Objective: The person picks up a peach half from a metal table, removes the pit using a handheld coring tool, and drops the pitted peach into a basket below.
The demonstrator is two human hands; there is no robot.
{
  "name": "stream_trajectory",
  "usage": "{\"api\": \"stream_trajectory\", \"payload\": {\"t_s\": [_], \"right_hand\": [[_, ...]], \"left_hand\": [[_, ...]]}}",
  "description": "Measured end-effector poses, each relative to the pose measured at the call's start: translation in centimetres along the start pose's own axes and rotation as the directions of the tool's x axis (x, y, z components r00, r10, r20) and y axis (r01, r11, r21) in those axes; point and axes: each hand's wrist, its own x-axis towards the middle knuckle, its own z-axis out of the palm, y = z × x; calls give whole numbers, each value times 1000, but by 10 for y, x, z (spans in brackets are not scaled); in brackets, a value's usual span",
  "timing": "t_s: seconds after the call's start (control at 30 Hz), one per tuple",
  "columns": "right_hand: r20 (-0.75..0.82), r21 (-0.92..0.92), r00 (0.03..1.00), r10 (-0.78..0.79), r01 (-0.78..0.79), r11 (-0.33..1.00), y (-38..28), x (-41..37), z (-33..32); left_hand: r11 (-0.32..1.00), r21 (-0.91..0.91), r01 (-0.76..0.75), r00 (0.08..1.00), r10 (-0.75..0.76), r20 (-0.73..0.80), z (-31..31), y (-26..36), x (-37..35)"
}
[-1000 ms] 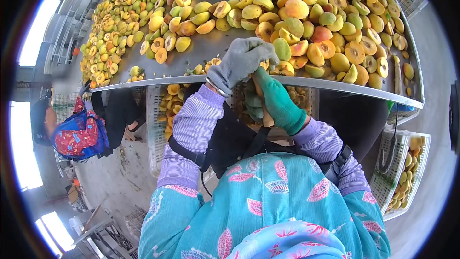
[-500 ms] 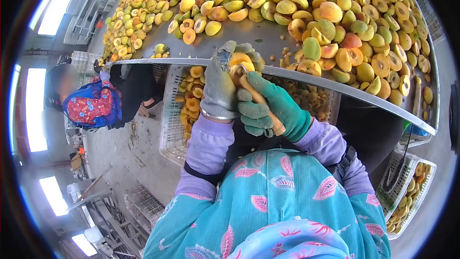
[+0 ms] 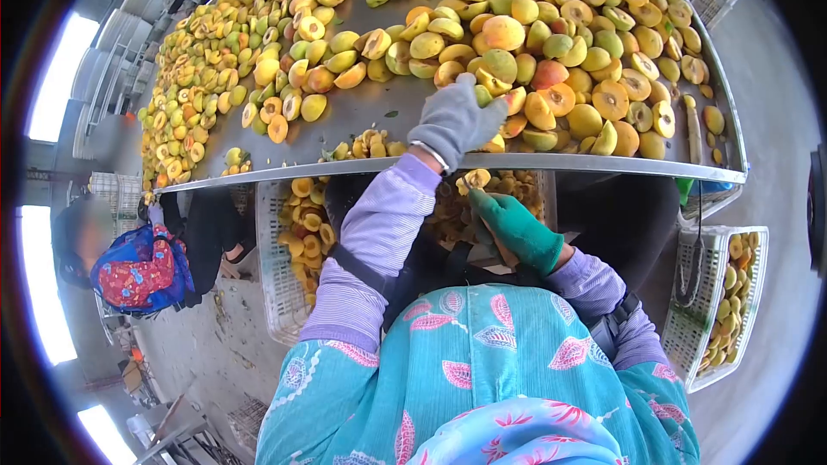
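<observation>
The left hand [image 3: 454,120] lay palm-down, fingers curled over peaches [image 3: 560,99] at the table [image 3: 362,108] edge; any grip was hidden. At its 5 o'clock, below the rim, the right hand [image 3: 514,226] pointed up at a peach half [image 3: 474,179] by its fingertips, grip unclear.

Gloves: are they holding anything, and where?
Left hand lies over fruit on the table, grip hidden. Right hand curls just below a fruit half; any hold cannot be told.

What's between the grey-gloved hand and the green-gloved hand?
In the head view, the table's metal edge and a yellow fruit piece just below it lie between left hand and right hand.
</observation>
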Motion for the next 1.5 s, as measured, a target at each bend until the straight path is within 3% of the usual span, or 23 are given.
{"api": "stream_trajectory", "payload": {"t_s": [0.03, 0.07, 0.1, 0.13, 0.2, 0.23, 0.27, 0.37, 0.47, 0.53, 0.57, 0.67, 0.7, 0.77, 0.87, 1.0, 1.07, 1.13, 1.23, 1.33, 1.37, 1.43, 1.5], "right_hand": [[-46, -81, 990, -133, 129, 988, 0, -1, -4], [-80, -161, 962, -262, 247, 956, 3, -1, -5], [-97, -240, 919, -381, 350, 905, 8, -1, -5], [-41, -91, 982, -186, 181, 979, -2, -3, -5], [170, 138, 965, 200, -225, 965, -27, -6, -8], [248, 316, 959, 137, -214, 924, -21, -5, -8], [223, 299, 969, 109, -175, 938, -19, -3, -3], [108, 217, 994, -18, -6, 976, -17, -3, 10], [-68, -1, 952, -298, 298, 954, -17, 5, 26], [-189, -190, 848, -495, 463, 866, -8, 29, 30], [-228, -270, 806, -546, 486, 831, -10, 33, 33], [-182, -336, 824, -537, 461, 822, -7, 39, 35], [-193, -333, 800, -568, 491, 805, -7, 39, 37], [-225, -329, 745, -628, 549, 768, -7, 40, 41], [-166, -399, 734, -658, 560, 726, -1, 49, 38], [-130, -125, 829, -544, 531, 838, -9, 46, 44], [-111, 4, 883, -456, 460, 888, -12, 47, 45], [-150, -32, 880, -450, 450, 892, -22, 36, 47], [-188, 92, 911, -368, 390, 916, -16, 42, 47], [-136, 255, 959, -249, 277, 926, -27, 35, 48], [-101, 303, 972, -211, 232, 924, -31, 32, 49], [-142, 213, 965, -220, 247, 945, -31, 33, 47], [-154, 195, 966, -210, 238, 952, -36, 30, 43]], "left_hand": [[996, -84, -12, 996, 19, 82, -2, -6, 9], [878, -477, 28, 993, 32, 117, -4, -22, 8], [613, -785, 91, 988, 45, 150, -8, -46, -1], [242, -957, 158, 983, 54, 176, -11, -58, -14], [527, -828, -192, 981, 125, -148, -12, -62, -42], [612, -741, -276, 961, 166, -221, -14, -64, -48], [687, -637, -351, 934, 206, -292, -17, -66, -54], [797, -509, -326, 940, 216, -264, -9, -73, -63], [890, -73, -451, 854, 406, -325, -13, -59, -65], [858, -298, -417, 884, 308, -350, 1, -69, -58], [880, -149, -451, 850, 373, -371, 1, -72, -60], [855, -350, -383, 878, 219, -426, -6, -62, -69], [682, -684, -259, 936, 2, -352, -5, -53, -71], [311, -945, -102, 972, -172, -162, -5, -46, -73], [190, -977, -99, 979, -157, -130, -5, -43, -73], [382, -887, -260, 942, -100, -319, 3, -43, -68], [368, -889, -274, 933, -120, -338, 6, -38, -66], [221, -955, -199, 950, -194, -243, -3, -21, -64], [349, -918, 186, 968, -226, 110, -5, -31, -46], [335, -932, 138, 969, -240, 57, -8, -22, -44], [361, -925, 116, 982, -184, 51, -10, -22, -44], [400, -914, 73, 997, -64, 52, -12, -23, -39], [569, -819, -75, 993, 118, -9, -15, -27, -31]]}}
